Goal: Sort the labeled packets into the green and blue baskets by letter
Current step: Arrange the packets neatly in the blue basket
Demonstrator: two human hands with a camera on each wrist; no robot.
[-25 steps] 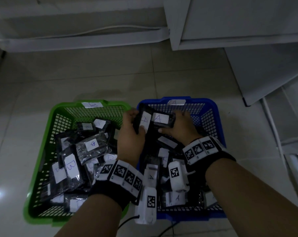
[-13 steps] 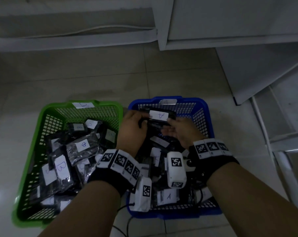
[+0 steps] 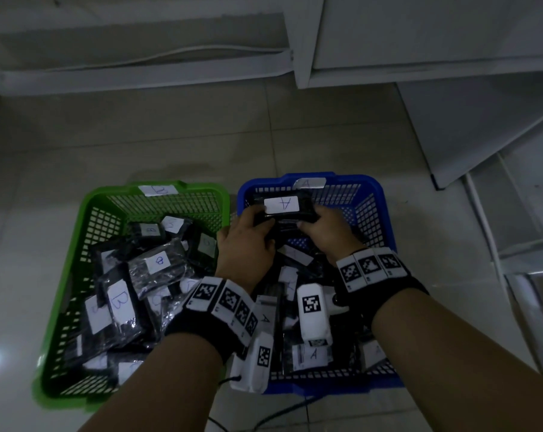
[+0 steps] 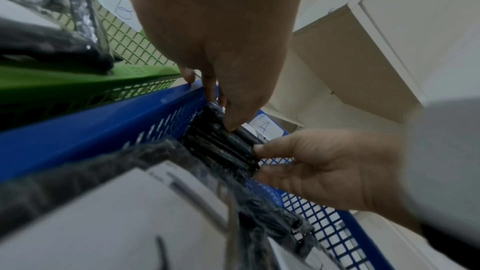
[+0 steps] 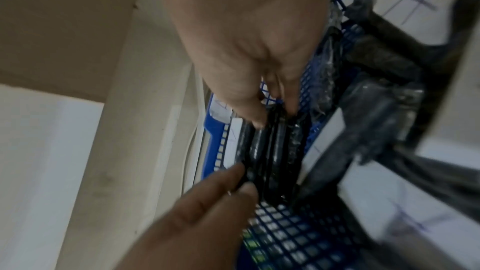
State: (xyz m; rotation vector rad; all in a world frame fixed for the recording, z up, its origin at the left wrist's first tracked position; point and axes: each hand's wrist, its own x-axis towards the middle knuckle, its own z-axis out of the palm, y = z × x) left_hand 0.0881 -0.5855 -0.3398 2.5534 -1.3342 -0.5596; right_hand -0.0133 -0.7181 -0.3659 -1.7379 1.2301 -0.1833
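Between both hands, left hand (image 3: 245, 244) and right hand (image 3: 326, 232) clamp the ends of a stack of black plastic-wrapped packets (image 3: 284, 210) near the blue mesh basket's (image 3: 376, 213) far wall, long axis left-right. Wrist views reveal several stacked edges (image 4: 223, 147); the head view shows the "A" label facing up.

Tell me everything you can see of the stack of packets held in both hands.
The stack of packets is several black, glossy plastic-wrapped packets pressed face to face. The frontmost bears a white label marked A. It stands on edge at the far end of the blue basket, near its labelled rim. The left hand grips one end, the right hand the other.
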